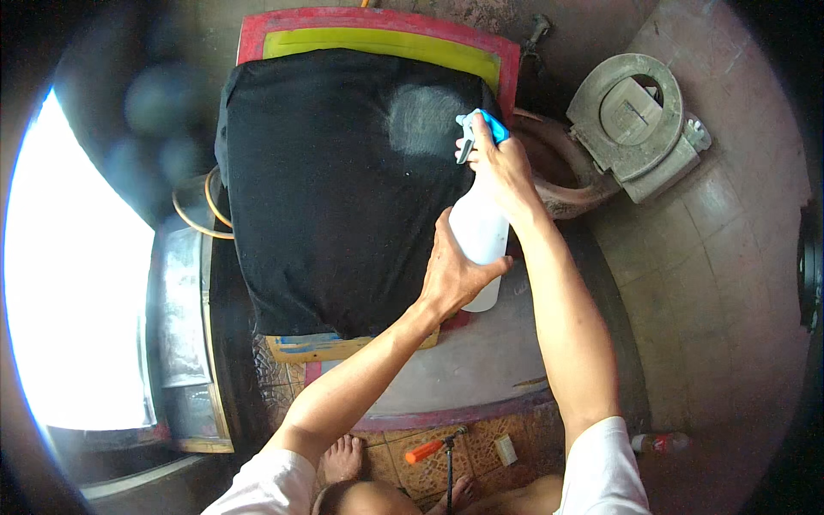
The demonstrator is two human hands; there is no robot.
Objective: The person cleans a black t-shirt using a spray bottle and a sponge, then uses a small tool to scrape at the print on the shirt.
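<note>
A white plastic spray bottle point(479, 225) with a blue and white trigger head is gripped in both hands above the right side of a black cloth. My right hand point(505, 164) wraps the neck and trigger, thumb on top of the head. Around the lower body of the bottle, my left hand point(454, 264) curls from the left. The black cloth point(322, 180) is stretched over a flat board or platen. On its upper right, just left of the nozzle, shows a pale whitish patch point(425, 119).
A red and yellow-green framed panel point(386, 42) sticks out behind the cloth. Right of it is a toilet seat point(673, 96) with tank. A grey screen frame point(412, 386) lies below the bottle. An orange-handled tool point(425, 452) stands near my feet. A plastic bottle point(666, 443) lies at lower right.
</note>
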